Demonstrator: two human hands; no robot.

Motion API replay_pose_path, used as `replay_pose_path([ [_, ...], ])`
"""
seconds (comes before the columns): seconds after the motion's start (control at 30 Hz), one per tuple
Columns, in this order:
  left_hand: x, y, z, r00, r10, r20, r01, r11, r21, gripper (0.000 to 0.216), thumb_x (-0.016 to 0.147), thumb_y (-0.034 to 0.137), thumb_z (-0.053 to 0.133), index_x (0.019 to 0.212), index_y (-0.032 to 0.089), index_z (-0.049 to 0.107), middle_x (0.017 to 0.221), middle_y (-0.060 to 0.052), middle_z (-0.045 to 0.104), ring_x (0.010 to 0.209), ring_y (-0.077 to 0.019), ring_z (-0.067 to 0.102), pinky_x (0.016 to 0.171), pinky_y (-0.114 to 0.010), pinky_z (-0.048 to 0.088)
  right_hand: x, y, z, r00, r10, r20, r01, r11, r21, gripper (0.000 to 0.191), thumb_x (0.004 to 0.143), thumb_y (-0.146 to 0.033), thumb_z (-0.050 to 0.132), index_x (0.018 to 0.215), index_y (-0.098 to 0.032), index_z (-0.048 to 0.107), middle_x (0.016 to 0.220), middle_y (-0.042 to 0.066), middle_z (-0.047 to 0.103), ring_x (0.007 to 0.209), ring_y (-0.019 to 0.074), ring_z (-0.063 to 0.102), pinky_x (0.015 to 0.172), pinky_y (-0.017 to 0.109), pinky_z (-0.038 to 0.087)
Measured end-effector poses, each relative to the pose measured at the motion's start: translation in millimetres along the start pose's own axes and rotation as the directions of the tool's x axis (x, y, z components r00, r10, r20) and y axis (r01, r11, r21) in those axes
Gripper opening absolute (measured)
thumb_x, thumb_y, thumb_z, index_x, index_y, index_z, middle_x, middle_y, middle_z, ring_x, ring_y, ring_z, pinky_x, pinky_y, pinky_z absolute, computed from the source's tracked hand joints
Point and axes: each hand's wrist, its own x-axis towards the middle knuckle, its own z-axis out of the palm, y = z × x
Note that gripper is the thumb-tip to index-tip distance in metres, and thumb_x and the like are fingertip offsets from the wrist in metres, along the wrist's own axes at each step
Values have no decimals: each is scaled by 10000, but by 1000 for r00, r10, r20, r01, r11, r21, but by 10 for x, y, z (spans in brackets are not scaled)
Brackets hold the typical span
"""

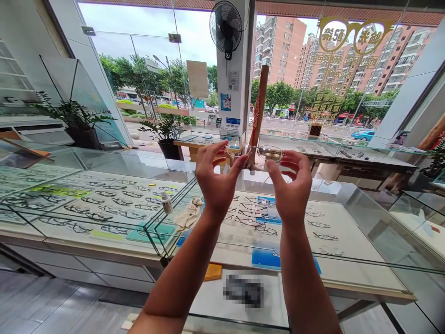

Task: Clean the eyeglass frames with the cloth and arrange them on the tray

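Above the glass display tabletop, twelve o'clock: thin-rimmed metal spectacles, held level, seemingly under inspection. Your left hand and right hand pinch the ends, grip narrow; the next move wants fingertips off the lenses.

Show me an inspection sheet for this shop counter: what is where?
Surface: glass-topped display counter, rows of eyeglass frames under the glass.
Job's things: thin metal-rimmed spectacles, held up above the counter.
Clutter: small white plastic bottle and crumpled beige cloth on the glass.
Grips: left hand and right hand, fingertips pinching the spectacles at either end.
Cables: nothing seen.
Surroundings: black wall fan, potted green plants, large street windows.
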Motion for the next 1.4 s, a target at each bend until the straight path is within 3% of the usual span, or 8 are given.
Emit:
replay_pose_path([
  [0.2, -27, 26, -34, 996, 89, -19, -87, 992, 93, 505, 846, 445, 908, 1264, 213, 744, 1195, -88, 685, 1114, -245, 692, 901, -383, 659, -2, 75, -50, 993, 79, 87, -82, 996, 32, 382, 919, -458, 767, 1208, -234, 654, 1162, 72, 731, 1087, 238, 719, 900, 423, 611],
  [0.3, -35, 11, -23, 996, 87, -20, -85, 994, 72, 507, 844, 445, 909, 1266, 216, 746, 1208, -88, 680, 1128, -248, 689, 919, -391, 664, -3, 99, -53, 994, 58, 91, -60, 998, 19, 379, 932, -447, 754, 1231, -240, 649, 1184, 73, 733, 1091, 237, 723, 918, 433, 615],
  [0.53, -46, -158, 60, 993, -93, 72, 103, 983, -151, 484, 843, 469, 907, 1246, 248, 757, 1203, -74, 683, 1061, -200, 719, 879, -341, 689, -43, 51, -12, 992, -118, -35, 113, 987, -117, 325, 947, -390, 742, 1230, -254, 659, 1213, 67, 709, 1105, 233, 697, 921, 427, 597],
  [0.73, -58, -155, 53, 968, -211, 136, 231, 962, -148, 458, 840, 481, 906, 1200, 230, 775, 1142, -81, 714, 1002, -200, 741, 771, -294, 681, -53, 23, -17, 988, -150, -43, 142, 978, -155, 303, 957, -363, 717, 1231, -241, 677, 1166, 64, 688, 1054, 227, 677, 896, 424, 582],
  [1.07, -95, 58, -25, 998, 64, -28, -61, 994, 94, 506, 853, 453, 900, 1268, 216, 736, 1186, -81, 671, 1085, -230, 696, 899, -388, 686, -65, 44, -20, 999, 33, -2, -33, 999, 13, 387, 936, -409, 727, 1288, -251, 702, 1254, 92, 733, 1130, 255, 703, 954, 463, 601],
  [1.23, -106, -17, 20, 999, 52, -6, -52, 999, -3, 499, 884, 427, 877, 1312, 231, 713, 1238, -77, 649, 1101, -217, 700, 910, -377, 691, -83, 37, -16, 1000, -8, -27, 9, 999, 35, 385, 952, -420, 715, 1294, -247, 691, 1297, 99, 731, 1164, 248, 718, 970, 455, 621],
  [1.4, -177, -172, 111, 994, 103, -38, -105, 992, -62, 532, 881, 453, 876, 1328, 229, 692, 1260, -79, 643, 1162, -233, 697, 944, -406, 694, -64, 75, 33, 989, 39, -141, -13, 984, 178, 405, 997, -459, 665, 1307, -200, 703, 1251, 121, 748, 1173, 252, 733, 1018, 482, 620],
])
